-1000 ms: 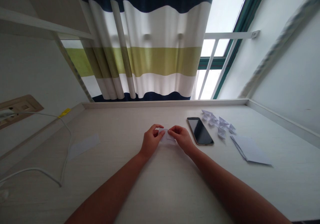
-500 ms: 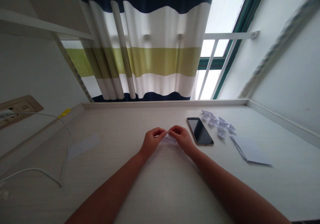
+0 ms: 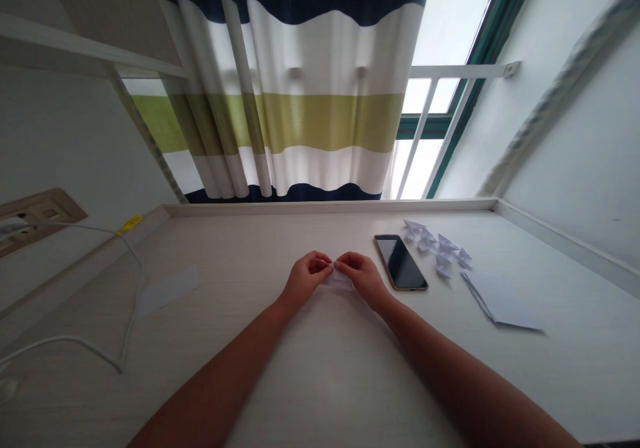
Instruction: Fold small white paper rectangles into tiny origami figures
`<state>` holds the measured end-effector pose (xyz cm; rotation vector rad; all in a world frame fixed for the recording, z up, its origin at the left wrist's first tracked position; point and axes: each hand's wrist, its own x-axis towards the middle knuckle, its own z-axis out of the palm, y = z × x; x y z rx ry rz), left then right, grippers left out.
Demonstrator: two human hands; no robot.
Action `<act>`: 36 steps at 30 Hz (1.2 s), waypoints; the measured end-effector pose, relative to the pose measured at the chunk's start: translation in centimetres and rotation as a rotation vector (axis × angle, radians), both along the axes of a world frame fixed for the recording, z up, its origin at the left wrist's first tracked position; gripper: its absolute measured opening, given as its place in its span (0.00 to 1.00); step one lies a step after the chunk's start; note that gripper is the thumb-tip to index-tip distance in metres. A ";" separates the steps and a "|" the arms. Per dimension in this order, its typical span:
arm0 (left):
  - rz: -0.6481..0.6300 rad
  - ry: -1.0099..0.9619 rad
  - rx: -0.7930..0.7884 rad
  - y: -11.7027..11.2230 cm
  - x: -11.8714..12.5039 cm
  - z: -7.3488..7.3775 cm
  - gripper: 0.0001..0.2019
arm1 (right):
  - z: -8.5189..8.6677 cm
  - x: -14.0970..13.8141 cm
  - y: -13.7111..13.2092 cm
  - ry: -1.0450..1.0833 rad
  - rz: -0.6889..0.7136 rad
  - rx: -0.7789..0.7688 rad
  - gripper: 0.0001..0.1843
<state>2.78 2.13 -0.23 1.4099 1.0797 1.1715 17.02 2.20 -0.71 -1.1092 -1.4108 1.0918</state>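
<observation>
A small piece of white folded paper [image 3: 339, 280] is held between my hands above the pale desk, partly covered by my fingers. My left hand [image 3: 306, 277] pinches it from the left with thumb and forefinger closed. From the right, my right hand [image 3: 363, 276] grips the same paper in a pinch, its fingertips almost touching those of the left. Right of my hands lies a dark-screened phone [image 3: 401, 263]. Beyond it sit several small folded paper pieces [image 3: 444, 247] in a cluster, with a stack of white paper sheets [image 3: 503, 300] nearer to me.
On the left lie a flat paper strip [image 3: 167, 291] and a white cable [image 3: 134, 315] running from a wall socket [image 3: 43, 218]. A low raised edge [image 3: 325, 209] borders the desk's back, before a striped curtain [image 3: 320, 121].
Both hands have shifted slightly left, and their fingertips have drawn closer together over the paper. The paper's upright edge between them shows less. The other things stay where they were.
</observation>
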 end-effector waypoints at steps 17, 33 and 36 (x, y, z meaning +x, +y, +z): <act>-0.068 0.059 -0.115 -0.1 -0.4 0.2 0.14 | -0.3 0.1 0.2 -0.200 0.032 0.108 0.09; -0.069 0.073 -0.145 0.0 -0.6 0.3 0.15 | -0.3 0.1 0.2 -0.166 0.039 0.112 0.09; -0.067 0.064 -0.139 0.0 -0.6 0.2 0.15 | -0.4 0.0 0.2 -0.162 0.032 0.109 0.10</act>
